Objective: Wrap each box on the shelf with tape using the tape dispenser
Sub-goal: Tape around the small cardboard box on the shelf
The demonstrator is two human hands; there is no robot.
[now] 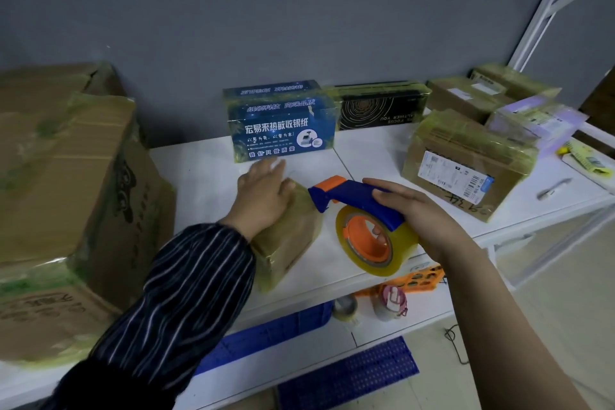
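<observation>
The small brown box (293, 236) was half hidden under the left grip (263, 196) and a striped sleeve (186, 293), and the fingertips were blurred. It sat near the front of the white shelf (199, 170). The left grip lay flat on its top, fingers straight. The right grip (419, 213) curled round the tape dispenser (352, 198), fingertips showing inside the orange core. Whether its nose touched the box was unclear. A large carton (66, 176) at the left was cut off.
</observation>
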